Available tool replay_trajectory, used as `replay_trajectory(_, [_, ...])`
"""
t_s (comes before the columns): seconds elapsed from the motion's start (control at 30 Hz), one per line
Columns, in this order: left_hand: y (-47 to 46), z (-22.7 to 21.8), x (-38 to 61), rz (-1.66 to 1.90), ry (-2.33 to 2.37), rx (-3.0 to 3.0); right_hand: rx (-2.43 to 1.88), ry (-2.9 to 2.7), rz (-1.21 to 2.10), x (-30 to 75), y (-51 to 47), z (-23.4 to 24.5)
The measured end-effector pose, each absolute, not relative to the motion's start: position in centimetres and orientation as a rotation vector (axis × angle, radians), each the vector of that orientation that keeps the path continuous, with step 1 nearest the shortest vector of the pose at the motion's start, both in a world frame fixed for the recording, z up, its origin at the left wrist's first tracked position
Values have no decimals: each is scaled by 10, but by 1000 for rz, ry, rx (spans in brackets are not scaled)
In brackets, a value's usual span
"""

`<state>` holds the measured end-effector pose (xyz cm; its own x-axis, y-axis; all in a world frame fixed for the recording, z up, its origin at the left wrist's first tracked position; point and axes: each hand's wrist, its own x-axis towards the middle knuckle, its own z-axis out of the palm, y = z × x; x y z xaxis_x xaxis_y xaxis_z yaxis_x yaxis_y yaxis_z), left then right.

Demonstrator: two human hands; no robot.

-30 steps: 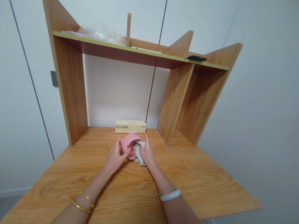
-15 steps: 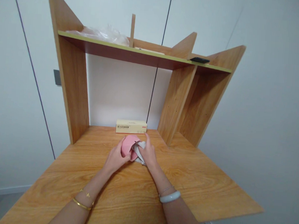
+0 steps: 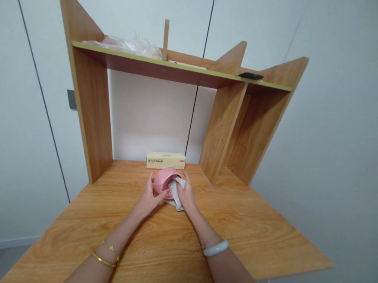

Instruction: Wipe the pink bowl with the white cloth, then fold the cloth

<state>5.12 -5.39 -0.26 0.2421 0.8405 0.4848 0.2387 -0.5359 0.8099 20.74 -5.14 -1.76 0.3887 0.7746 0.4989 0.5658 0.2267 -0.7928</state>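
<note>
A pink bowl [image 3: 162,179] is tipped on its side above the wooden desk, its mouth facing right and toward me. My left hand [image 3: 149,197] grips it from the left, the thumb at the near rim and the fingers round the outside. In my right hand [image 3: 187,196] is a light grey cloth [image 3: 176,192], pushed partly inside the bowl. Some of the cloth hangs below the rim. The right fingertips are hidden by the cloth and the bowl's edge.
Behind the bowl, a cream-coloured box [image 3: 165,160] with printed writing lies near the wall. A wooden shelf unit [image 3: 220,126] rises from the desk [image 3: 181,244]. On its upper shelf are a clear plastic bag [image 3: 131,44] and a flat black object [image 3: 251,76].
The bowl has turned a little in my left hand, and its opening shows more now. My right hand has shifted slightly with the cloth, which hangs differently.
</note>
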Motion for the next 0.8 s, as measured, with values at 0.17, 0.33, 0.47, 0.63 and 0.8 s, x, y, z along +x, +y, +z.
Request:
replay_trajectory(0.17, [-54, -6, 55, 1257, 890, 1946, -1488, -1268, 214, 201, -51, -17])
replay_trajectory(0.33, [-60, 4, 46, 1192, 1212, 2111, -1694, -1401, 57, 205, -58, -6])
replay_trajectory(0.47, [-64, 8, 43, 1136, 1317, 2275, -1764, -1511, -33, 210, -63, -2])
replay_trajectory(0.63, [-62, 9, 42, 1206, 1224, 2336, -1592, -1492, 82, 210, -61, -6])
replay_trajectory(0.8, [-58, 8, 45, 1257, 1252, 2150, -1335, -1331, 245, 208, -52, -13])
